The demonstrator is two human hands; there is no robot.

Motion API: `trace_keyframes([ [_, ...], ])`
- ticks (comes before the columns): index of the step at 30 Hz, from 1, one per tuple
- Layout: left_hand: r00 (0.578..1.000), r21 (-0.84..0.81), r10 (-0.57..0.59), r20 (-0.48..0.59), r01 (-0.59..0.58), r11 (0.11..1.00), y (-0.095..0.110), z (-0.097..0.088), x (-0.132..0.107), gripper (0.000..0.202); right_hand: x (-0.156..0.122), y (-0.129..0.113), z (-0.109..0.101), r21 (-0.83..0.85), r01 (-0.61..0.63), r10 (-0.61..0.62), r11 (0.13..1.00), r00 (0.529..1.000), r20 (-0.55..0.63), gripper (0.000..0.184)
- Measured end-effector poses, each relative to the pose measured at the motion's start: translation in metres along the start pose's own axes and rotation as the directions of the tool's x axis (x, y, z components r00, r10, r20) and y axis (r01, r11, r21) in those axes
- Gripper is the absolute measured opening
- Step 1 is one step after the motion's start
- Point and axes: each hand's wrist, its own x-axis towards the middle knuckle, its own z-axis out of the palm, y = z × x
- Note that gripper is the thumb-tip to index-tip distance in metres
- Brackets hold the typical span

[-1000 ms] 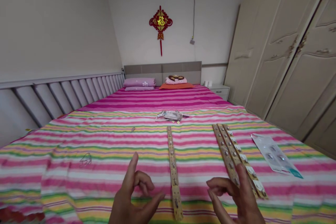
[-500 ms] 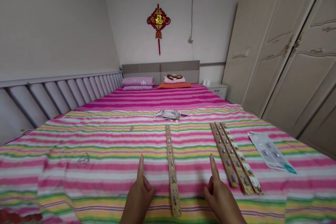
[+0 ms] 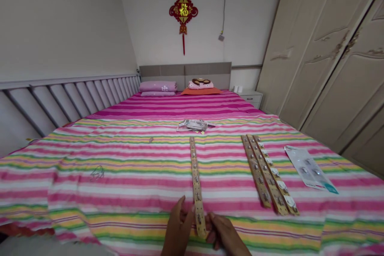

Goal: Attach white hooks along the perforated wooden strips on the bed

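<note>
A narrow tan strip [image 3: 197, 186] with holes and small shiny metal pieces lies lengthwise on the striped bedsheet. At the left of its near end is my left hand [image 3: 178, 226], index finger stretched forward and thumb by the strip's edge. On the other side my right hand [image 3: 226, 234] has its fingers curled together against the right edge of the strip; some fingertips are hidden. Farther right, two similar tan strips [image 3: 256, 168] lie side by side, with a third strip bearing white round pieces [image 3: 282, 186] along them.
A clear blister pack [image 3: 310, 170] lies at the right. Beyond the strip is a heap of clear plastic packaging [image 3: 196, 125]. A thin tangled wire-like piece [image 3: 97, 173] and a small bit [image 3: 151, 140] rest at the left. Pillows [image 3: 158, 87] lie by the headboard.
Both hands, which pointed forward on either side of the single strip, have come inward to its near end. The right fingers have curled in at its edge. The view has tilted slightly.
</note>
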Motion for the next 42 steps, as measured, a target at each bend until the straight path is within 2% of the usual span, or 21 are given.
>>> trace_keyframes([
  [2,0.999,0.000,-0.037,-0.001,0.037,0.999,-0.011,0.010,-0.004,0.069,0.001,0.010,0.014,0.209,-0.082,0.063,0.975,0.993,0.096,0.045],
  [5,1.000,0.015,-0.023,0.020,0.022,1.000,-0.015,0.019,-0.008,0.075,0.001,0.011,0.029,0.443,-0.198,0.112,0.874,0.970,0.214,0.043],
  [8,0.999,0.025,0.026,0.037,-0.027,0.999,-0.010,0.021,-0.007,0.077,0.001,0.004,0.037,0.516,-0.286,0.147,0.807,0.944,0.294,0.043],
  [11,0.997,-0.006,0.054,0.053,-0.054,0.999,-0.005,0.020,-0.006,0.071,0.000,-0.002,0.044,0.523,-0.323,0.172,0.789,0.933,0.316,0.048],
  [13,0.996,-0.032,0.070,0.058,-0.069,0.997,-0.004,0.020,-0.005,0.066,0.000,-0.003,0.050,0.513,-0.276,0.162,0.813,0.953,0.255,0.052],
  [16,0.993,-0.057,0.114,0.007,-0.114,0.992,-0.005,0.020,-0.003,0.063,0.003,-0.004,0.059,0.461,-0.133,0.081,0.877,0.988,0.132,0.058],
  [19,0.994,-0.017,0.103,-0.025,-0.103,0.995,0.000,0.015,0.006,0.065,0.014,-0.009,0.068,0.351,-0.021,-0.025,0.936,0.992,0.126,0.061],
  [22,0.996,0.012,0.075,-0.044,-0.075,0.997,0.013,0.002,0.029,0.062,0.034,-0.024,0.079,0.172,0.123,-0.148,0.977,0.978,0.144,0.060],
  [24,0.992,0.017,0.099,-0.075,-0.098,0.995,0.025,-0.008,0.050,0.058,0.051,-0.037,0.090,0.062,0.229,-0.236,0.972,0.960,0.152,0.060],
  [29,0.947,0.054,0.298,-0.122,-0.294,0.954,0.048,-0.033,0.106,0.041,0.094,-0.066,0.127,-0.101,0.403,-0.381,0.910,0.907,0.181,0.060],
  [32,0.922,0.078,0.351,-0.164,-0.342,0.936,0.049,-0.047,0.137,0.039,0.116,-0.076,0.146,-0.150,0.445,-0.413,0.883,0.888,0.203,0.060],
  [35,0.922,0.078,0.342,-0.181,-0.334,0.939,0.045,-0.060,0.164,0.037,0.134,-0.080,0.156,-0.185,0.462,-0.424,0.868,0.881,0.209,0.059],
  [38,0.926,0.083,0.342,-0.158,-0.333,0.939,0.041,-0.075,0.187,0.035,0.145,-0.080,0.160,-0.234,0.448,-0.408,0.863,0.890,0.203,0.059],
  [42,0.926,0.235,0.338,-0.168,-0.295,0.926,0.040,-0.103,0.212,0.031,0.154,-0.076,0.159,-0.309,0.429,-0.394,0.849,0.903,0.170,0.059],
])
